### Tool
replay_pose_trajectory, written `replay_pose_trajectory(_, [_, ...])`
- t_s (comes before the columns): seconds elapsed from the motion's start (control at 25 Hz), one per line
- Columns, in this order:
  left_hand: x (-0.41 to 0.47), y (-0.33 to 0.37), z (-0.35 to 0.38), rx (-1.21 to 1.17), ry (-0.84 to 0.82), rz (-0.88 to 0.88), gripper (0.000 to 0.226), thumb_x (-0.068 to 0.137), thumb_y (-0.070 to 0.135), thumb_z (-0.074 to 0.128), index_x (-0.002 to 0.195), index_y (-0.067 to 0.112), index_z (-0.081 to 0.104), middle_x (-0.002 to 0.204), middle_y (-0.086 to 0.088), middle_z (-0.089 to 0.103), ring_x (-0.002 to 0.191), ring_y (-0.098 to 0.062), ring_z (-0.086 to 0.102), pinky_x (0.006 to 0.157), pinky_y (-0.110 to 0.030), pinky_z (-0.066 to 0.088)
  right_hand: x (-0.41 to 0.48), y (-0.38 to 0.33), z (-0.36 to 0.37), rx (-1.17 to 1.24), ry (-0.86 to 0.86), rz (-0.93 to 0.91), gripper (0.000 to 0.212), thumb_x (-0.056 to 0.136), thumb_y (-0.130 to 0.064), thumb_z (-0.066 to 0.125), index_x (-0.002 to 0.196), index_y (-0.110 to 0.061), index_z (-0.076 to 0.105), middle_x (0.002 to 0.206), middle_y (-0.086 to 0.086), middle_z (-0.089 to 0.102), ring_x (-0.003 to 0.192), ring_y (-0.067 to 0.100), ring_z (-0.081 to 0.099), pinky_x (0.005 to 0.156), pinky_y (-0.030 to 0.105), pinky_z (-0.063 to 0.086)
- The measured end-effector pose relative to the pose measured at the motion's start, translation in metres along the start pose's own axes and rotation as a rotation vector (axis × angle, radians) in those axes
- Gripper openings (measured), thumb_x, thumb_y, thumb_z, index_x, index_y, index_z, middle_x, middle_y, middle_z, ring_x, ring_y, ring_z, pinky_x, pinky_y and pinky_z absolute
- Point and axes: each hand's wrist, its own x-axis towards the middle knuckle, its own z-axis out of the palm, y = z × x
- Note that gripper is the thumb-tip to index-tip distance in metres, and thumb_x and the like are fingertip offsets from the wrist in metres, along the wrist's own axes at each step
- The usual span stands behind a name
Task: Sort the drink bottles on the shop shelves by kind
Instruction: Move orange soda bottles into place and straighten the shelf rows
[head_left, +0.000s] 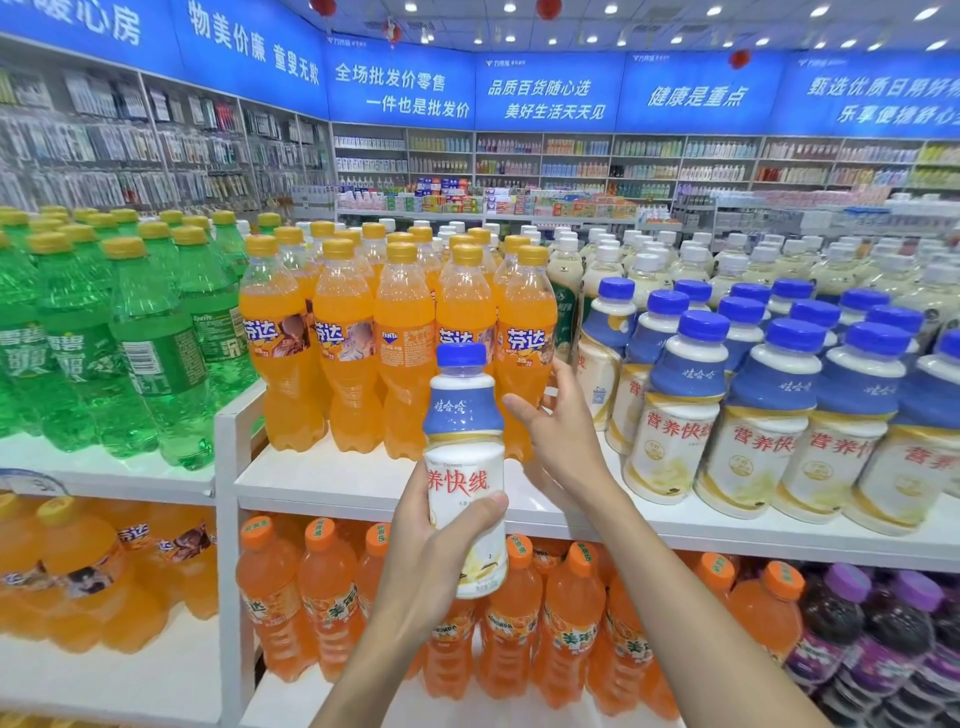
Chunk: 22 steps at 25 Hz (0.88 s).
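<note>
White milk bottle (462, 415) gripped in left hand (431, 551); right hand (563, 436) spread, seemingly touching orange bottle (524, 312) at eleven o'clock.

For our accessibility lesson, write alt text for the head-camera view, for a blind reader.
A left hand grips a blue-capped white milk drink bottle before a shop shelf. The open right hand reaches by orange soda bottles; matching milk drinks stand to their right.

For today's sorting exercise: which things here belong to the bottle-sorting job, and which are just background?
Job: held milk bottle, left hand, right hand, orange soda bottles, milk bottle row, green soda bottles.
Background: wall shelves, blue banners, hanging packets.
</note>
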Motion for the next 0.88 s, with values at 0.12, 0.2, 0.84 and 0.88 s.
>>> replay_pose_trajectory(0.12, [-0.001,0.0,0.003,-0.012,-0.021,-0.004,0.044,0.074,0.035,0.076,0.117,0.029,0.064,0.095,0.001,0.076,0.088,-0.018,0.075,0.073,-0.029,0.059,-0.003,0.005,0.002,-0.029,-0.005,-0.001,0.045,0.099,-0.025,0.068,0.14,-0.029,0.05,0.13,-0.011,0.066,0.113,0.003,0.065,0.091,0.026,0.057])
replay_pose_trajectory(0.2, [-0.002,0.002,0.005,-0.012,-0.034,-0.007,0.045,0.075,0.034,0.076,0.118,0.028,0.064,0.095,0.0,0.076,0.087,-0.019,0.075,0.073,-0.029,0.06,-0.006,0.004,0.0,-0.092,-0.023,-0.012,0.043,0.099,-0.029,0.066,0.139,-0.029,0.051,0.129,-0.014,0.067,0.114,0.001,0.064,0.093,0.025,0.055])
replay_pose_trajectory(0.84, [-0.02,-0.005,0.027,-0.071,-0.175,-0.027,0.044,0.078,0.024,0.079,0.119,0.026,0.065,0.095,0.002,0.078,0.086,-0.015,0.075,0.068,-0.023,0.058,-0.093,-0.018,-0.049,-0.552,0.044,-0.052,0.051,0.103,-0.04,0.054,0.15,-0.021,0.047,0.15,-0.008,0.049,0.139,0.008,0.042,0.11,0.024,0.034])
replay_pose_trajectory(0.88, [-0.02,-0.007,0.03,-0.068,-0.18,-0.026,0.041,0.081,0.018,0.081,0.118,0.026,0.064,0.094,0.003,0.078,0.085,-0.013,0.075,0.067,-0.022,0.058,-0.103,-0.018,-0.054,-0.558,0.057,-0.045,0.049,0.103,-0.039,0.055,0.149,-0.023,0.048,0.149,-0.011,0.05,0.138,0.005,0.042,0.108,0.021,0.033])
